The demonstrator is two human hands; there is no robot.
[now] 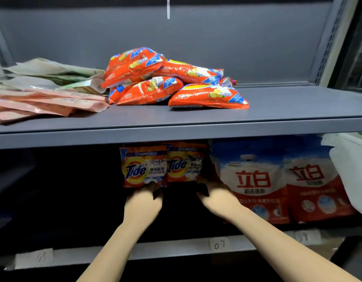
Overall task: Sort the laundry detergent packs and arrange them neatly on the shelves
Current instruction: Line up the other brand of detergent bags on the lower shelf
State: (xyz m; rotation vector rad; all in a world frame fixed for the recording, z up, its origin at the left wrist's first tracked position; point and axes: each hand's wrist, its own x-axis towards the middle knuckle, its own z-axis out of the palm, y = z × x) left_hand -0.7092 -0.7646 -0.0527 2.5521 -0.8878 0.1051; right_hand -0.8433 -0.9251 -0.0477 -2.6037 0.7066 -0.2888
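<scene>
Head view, grey metal shelving, two levels visible. On the lower shelf (176, 248) two small orange-and-yellow Tide detergent packs stand upright side by side — left Tide pack (143, 166), right Tide pack (185, 162), edges touching or slightly overlapping. Left hand (143, 204) reaches to the bottom edge of the left pack, fingers curled at its lower rim; looks like a grip, but the fingertips are lost in shadow. Right hand (216, 197) sits at the lower right corner of the right pack, fingers curled into the dark behind it — cannot tell whether it pinches the pack or only nudges it. Just right of the hands, two larger blue-white-red detergent bags (255, 180) stand upright, already lined up.

Upper shelf (298, 106): loose heap of orange plastic detergent packs (165, 78), lying flat and crossed over each other, not yet sorted. Left of the heap, flat pink pouches (44, 104) and pale green-white pouches (50, 72), stacked roughly.

Handling judgement: packs are soft film bags with powder inside, so floppy, slumping, slick surface, moderately light at this size. Best taken at the bottom edge or by both sides of the body, not by the top seam, which would fold. Standing them upright likely needs squaring the base so they lean on the neighbour.
</scene>
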